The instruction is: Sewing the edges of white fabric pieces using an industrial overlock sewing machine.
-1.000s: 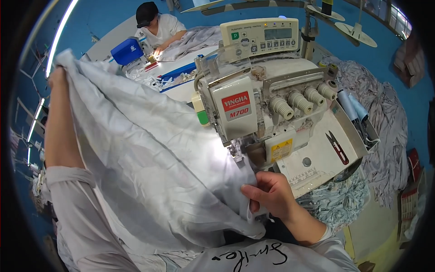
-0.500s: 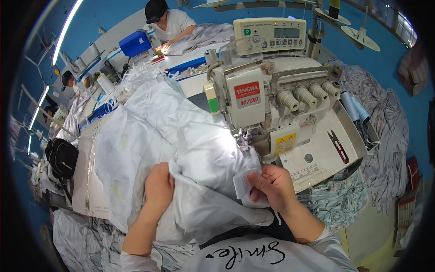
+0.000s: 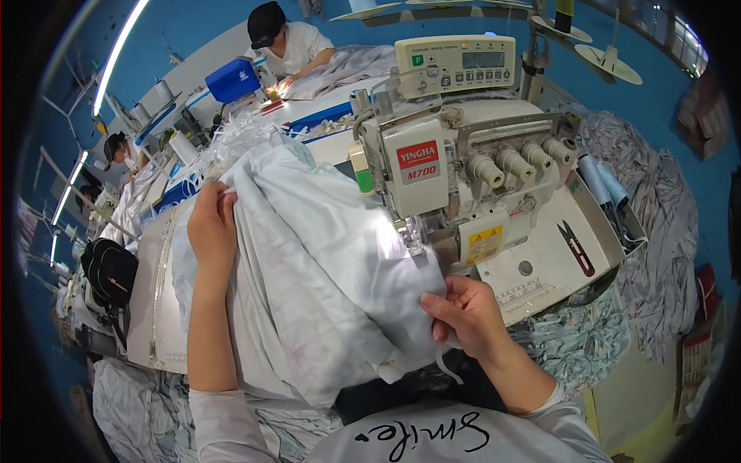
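Observation:
A large piece of white fabric (image 3: 309,224) spreads over the table, and its right edge lies beneath the lit presser foot (image 3: 413,238) of an overlock sewing machine (image 3: 421,166). My left hand (image 3: 210,228) is raised at the fabric's far left, fingers closed on a fold. Close in front of the presser foot, my right hand (image 3: 467,315) pinches the fabric's right edge between thumb and fingers. A thin white strip (image 3: 449,369) dangles just below that hand. The fabric's near part hangs toward my lap.
Red-handled thread snips (image 3: 576,248) lie on the machine bed's right side. Thread cones (image 3: 602,181) sit in a bin beyond. Grey fabric heaps (image 3: 641,216) stand at the right, and a black bag (image 3: 109,270) at the left. A co-worker (image 3: 289,42) sews at the back.
My left hand has moved away from me and leftward, drawing the fabric out flatter. My right hand stays near the same spot; the white tab beside it no longer shows.

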Tool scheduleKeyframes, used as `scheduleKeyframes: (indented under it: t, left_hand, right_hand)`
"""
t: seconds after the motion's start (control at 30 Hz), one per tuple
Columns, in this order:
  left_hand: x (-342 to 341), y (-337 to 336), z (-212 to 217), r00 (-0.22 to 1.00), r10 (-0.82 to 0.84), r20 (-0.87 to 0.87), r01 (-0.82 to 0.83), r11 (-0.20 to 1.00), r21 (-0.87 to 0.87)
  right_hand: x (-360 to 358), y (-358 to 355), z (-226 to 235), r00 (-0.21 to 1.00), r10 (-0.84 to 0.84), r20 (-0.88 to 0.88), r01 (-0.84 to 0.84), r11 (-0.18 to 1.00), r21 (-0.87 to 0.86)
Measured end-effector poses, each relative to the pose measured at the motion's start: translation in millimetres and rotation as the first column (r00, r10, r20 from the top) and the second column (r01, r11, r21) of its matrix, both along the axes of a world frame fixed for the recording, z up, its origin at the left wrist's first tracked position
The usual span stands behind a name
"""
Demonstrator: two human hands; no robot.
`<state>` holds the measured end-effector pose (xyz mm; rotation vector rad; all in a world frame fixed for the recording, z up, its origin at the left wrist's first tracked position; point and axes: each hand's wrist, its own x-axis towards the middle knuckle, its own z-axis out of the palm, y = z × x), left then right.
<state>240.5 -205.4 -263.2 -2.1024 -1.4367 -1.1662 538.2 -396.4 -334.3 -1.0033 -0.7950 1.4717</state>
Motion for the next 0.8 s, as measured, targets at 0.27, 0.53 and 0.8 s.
scheduleKeyframes:
  t: [0.27, 0.53, 0.8]
  left_hand:
    - [-1.1, 41.9, 17.4, 0.982, 0.154, -0.105, -0.163, 0.983, -0.080]
    - [110.8, -116.3, 27.6, 0.422, -0.906, -0.010, 0.777, 0.368, -0.511]
    - [133.0, -119.3, -22.8, 0.547, -0.719, -0.428, 0.705, 0.672, -0.227]
  right_hand:
    - [-0.7, 1.2, 4.3, 0.996, -0.012, 0.085, 0.011, 1.000, 0.013]
    - [-1.7, -1.2, 5.3, 0.997, -0.041, 0.071, 0.048, 0.994, -0.098]
    - [-5.7, -18.9, -5.8, 0.979, -0.184, 0.087, 0.182, 0.983, 0.028]
